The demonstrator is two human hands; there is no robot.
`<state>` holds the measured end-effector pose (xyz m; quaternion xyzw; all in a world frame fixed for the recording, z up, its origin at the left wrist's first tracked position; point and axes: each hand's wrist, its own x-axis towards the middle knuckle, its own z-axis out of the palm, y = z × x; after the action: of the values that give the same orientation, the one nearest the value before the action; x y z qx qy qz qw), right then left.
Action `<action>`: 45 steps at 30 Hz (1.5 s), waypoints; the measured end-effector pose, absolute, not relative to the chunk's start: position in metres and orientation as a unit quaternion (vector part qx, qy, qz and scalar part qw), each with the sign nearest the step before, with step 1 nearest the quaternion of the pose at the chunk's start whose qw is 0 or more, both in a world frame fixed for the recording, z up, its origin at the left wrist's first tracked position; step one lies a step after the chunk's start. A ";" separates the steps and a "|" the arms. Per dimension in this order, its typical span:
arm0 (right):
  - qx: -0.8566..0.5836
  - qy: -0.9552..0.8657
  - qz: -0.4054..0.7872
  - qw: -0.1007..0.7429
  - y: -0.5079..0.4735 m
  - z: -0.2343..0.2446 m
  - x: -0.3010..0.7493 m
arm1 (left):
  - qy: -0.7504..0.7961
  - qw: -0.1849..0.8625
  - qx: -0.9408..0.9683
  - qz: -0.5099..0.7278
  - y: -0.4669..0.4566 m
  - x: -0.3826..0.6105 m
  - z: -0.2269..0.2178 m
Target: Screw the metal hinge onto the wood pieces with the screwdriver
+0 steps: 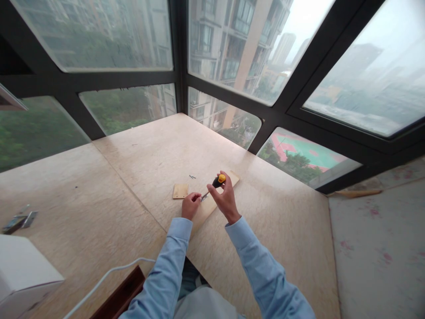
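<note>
My right hand grips a screwdriver with a black and orange handle, its shaft slanting down to the left. My left hand is closed at the tip of the shaft, pinching something too small to make out. Both hands hover over a long pale wooden strip lying on the stone sill. A small square wooden piece lies just left of my left hand. Two tiny dark screws rest on the sill beyond it.
The beige stone sill runs into a corner of tall dark-framed windows. A white box and a white cable sit at lower left, with small metal parts further left. A dark wooden edge lies near my body.
</note>
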<state>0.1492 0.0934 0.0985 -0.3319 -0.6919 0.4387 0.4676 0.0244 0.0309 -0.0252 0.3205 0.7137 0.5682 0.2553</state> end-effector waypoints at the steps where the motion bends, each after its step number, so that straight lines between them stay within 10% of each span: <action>1: -0.345 -0.696 0.416 0.472 0.093 0.099 0.150 | 0.714 0.255 0.322 0.568 0.031 0.024 -0.025; 16: -0.247 -0.461 0.626 0.578 0.097 0.105 0.173 | 0.739 0.260 0.372 0.498 0.027 0.026 -0.022; 45: -0.324 -0.202 0.835 0.397 0.077 -0.014 0.315 | 0.773 0.204 0.491 0.346 0.025 0.014 -0.001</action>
<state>0.3153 0.0771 -0.0143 -0.3243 -0.2017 0.8347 0.3968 0.0138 0.0255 -0.0013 0.4911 0.7730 0.3459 0.2039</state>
